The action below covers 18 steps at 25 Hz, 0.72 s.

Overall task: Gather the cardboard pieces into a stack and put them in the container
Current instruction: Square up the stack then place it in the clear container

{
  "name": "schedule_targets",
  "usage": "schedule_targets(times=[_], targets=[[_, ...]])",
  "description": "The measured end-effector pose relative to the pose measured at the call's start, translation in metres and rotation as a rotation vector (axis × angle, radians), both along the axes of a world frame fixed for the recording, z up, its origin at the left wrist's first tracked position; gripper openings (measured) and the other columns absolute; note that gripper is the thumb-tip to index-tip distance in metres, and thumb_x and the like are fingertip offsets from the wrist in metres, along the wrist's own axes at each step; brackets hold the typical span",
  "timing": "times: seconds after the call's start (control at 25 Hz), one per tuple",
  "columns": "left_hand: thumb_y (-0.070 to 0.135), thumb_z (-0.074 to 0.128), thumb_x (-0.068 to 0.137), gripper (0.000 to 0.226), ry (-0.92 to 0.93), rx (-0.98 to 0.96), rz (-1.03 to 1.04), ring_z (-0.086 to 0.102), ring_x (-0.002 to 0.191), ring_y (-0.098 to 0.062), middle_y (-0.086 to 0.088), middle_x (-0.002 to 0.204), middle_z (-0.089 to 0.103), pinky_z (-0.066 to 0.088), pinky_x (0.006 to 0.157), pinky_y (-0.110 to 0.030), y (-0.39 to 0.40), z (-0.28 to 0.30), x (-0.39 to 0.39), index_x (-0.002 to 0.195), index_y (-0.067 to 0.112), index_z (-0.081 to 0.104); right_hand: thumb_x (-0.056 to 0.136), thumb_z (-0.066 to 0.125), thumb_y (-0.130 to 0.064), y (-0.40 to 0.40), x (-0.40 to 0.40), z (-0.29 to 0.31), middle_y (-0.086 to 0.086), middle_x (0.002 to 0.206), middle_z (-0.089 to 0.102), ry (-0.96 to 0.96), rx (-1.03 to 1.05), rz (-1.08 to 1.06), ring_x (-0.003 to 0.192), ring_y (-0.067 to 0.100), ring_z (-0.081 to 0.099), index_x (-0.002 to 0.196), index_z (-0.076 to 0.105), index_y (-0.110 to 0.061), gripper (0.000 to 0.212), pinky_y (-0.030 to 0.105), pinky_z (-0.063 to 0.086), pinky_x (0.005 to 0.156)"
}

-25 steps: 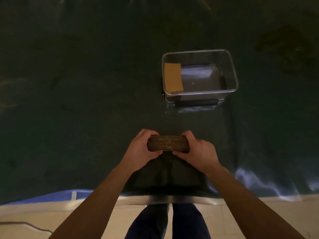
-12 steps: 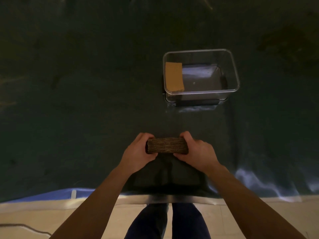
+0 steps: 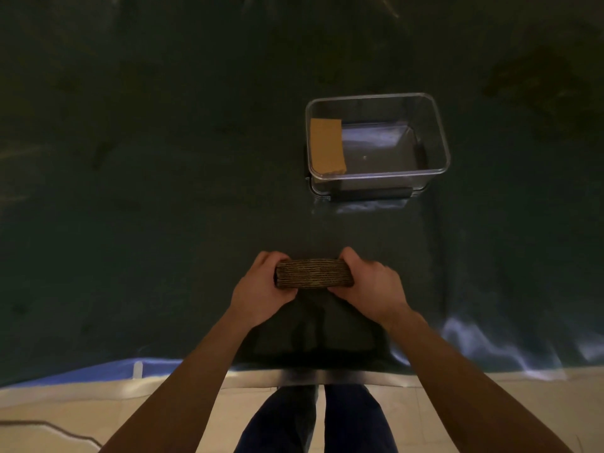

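A stack of cardboard pieces (image 3: 314,273) is pressed together between both hands, its layered edges facing me, over the dark table near its front edge. My left hand (image 3: 261,289) grips its left end and my right hand (image 3: 369,287) grips its right end. A clear plastic container (image 3: 438,132) stands farther back and to the right. Inside it, one tan cardboard piece (image 3: 327,146) leans against the left wall.
The dark table cover (image 3: 147,191) spreads wide to the left and behind. Its front edge (image 3: 327,376) runs just above a pale floor, where my legs show. A blue strip (image 3: 98,371) lies along the front left edge.
Both hands with the stack have crept slightly away from me toward the container; the grip looks unchanged.
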<state>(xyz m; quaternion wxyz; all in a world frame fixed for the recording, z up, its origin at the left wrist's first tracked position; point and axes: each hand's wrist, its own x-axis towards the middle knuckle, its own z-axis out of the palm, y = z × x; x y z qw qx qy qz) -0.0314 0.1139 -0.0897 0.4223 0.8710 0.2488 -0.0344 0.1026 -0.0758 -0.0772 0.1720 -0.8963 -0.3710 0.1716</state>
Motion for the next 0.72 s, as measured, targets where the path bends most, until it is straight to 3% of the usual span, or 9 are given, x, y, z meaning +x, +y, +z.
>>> schedule_targets(times=[0.08, 0.2, 0.32, 0.4, 0.48, 0.6, 0.72], targets=[[0.021, 0.086, 0.068, 0.048, -0.058, -0.139, 0.023, 0.060, 0.094, -0.006, 0.015, 0.107, 0.052, 0.051, 0.083, -0.023, 0.003, 0.004, 0.000, 0.100, 0.038, 0.054, 0.073, 0.067, -0.058, -0.002, 0.001, 0.002, -0.016, 0.074, 0.054, 0.052, 0.008, -0.043, 0.068, 0.013, 0.060, 0.096, 0.037, -0.036, 0.043, 0.028, 0.040, 0.057], [0.019, 0.087, 0.066, 0.050, -0.186, -0.552, 0.103, 0.060, 0.111, -0.010, 0.008, 0.113, 0.064, 0.053, 0.092, -0.028, 0.006, 0.017, -0.001, 0.106, 0.034, 0.061, 0.066, 0.075, -0.059, -0.003, 0.001, 0.007, -0.016, 0.076, 0.063, 0.316, 0.110, -0.136, 0.069, 0.001, 0.060, 0.091, 0.044, -0.034, 0.047, 0.024, 0.048, 0.060], [0.020, 0.084, 0.066, 0.050, -0.287, -0.831, 0.197, 0.062, 0.101, -0.012, 0.008, 0.105, 0.067, 0.052, 0.086, -0.031, 0.000, 0.029, 0.009, 0.108, 0.034, 0.061, 0.061, 0.085, -0.048, 0.008, -0.013, 0.009, -0.017, 0.086, 0.066, 0.669, 0.376, -0.248, 0.079, -0.001, 0.062, 0.095, 0.056, -0.028, 0.048, 0.010, 0.047, 0.062], [0.021, 0.081, 0.065, 0.049, -0.322, -0.810, 0.242, 0.062, 0.094, -0.008, 0.012, 0.099, 0.067, 0.051, 0.079, -0.028, -0.003, 0.037, 0.015, 0.106, 0.038, 0.061, 0.063, 0.085, -0.046, 0.016, -0.026, 0.008, -0.012, 0.094, 0.068, 0.775, 0.454, -0.292, 0.085, 0.002, 0.063, 0.101, 0.059, -0.030, 0.049, 0.017, 0.052, 0.070], [0.024, 0.080, 0.064, 0.047, -0.318, -0.668, 0.204, 0.062, 0.087, -0.003, 0.018, 0.092, 0.066, 0.051, 0.074, -0.024, 0.002, 0.044, 0.019, 0.102, 0.043, 0.059, 0.066, 0.084, -0.047, 0.017, -0.028, 0.010, -0.014, 0.102, 0.067, 0.777, 0.411, -0.271, 0.090, -0.002, 0.062, 0.107, 0.057, -0.039, 0.051, 0.018, 0.052, 0.073], [0.025, 0.078, 0.065, 0.049, -0.276, -0.462, 0.076, 0.062, 0.085, 0.001, 0.023, 0.092, 0.064, 0.051, 0.072, -0.018, 0.009, 0.055, 0.019, 0.100, 0.048, 0.054, 0.063, 0.082, -0.053, 0.013, -0.019, 0.018, -0.031, 0.112, 0.052, 0.625, 0.263, -0.129, 0.098, -0.008, 0.052, 0.113, 0.044, -0.052, 0.063, 0.014, 0.043, 0.076], [0.025, 0.078, 0.065, 0.055, -0.283, -0.324, -0.021, 0.064, 0.095, 0.000, 0.025, 0.101, 0.062, 0.048, 0.077, -0.010, 0.001, 0.059, 0.020, 0.104, 0.050, 0.050, 0.058, 0.082, -0.052, 0.025, -0.019, 0.024, -0.042, 0.115, 0.042, 0.509, 0.356, -0.108, 0.110, -0.004, 0.045, 0.113, 0.035, -0.062, 0.073, 0.016, 0.041, 0.086]])
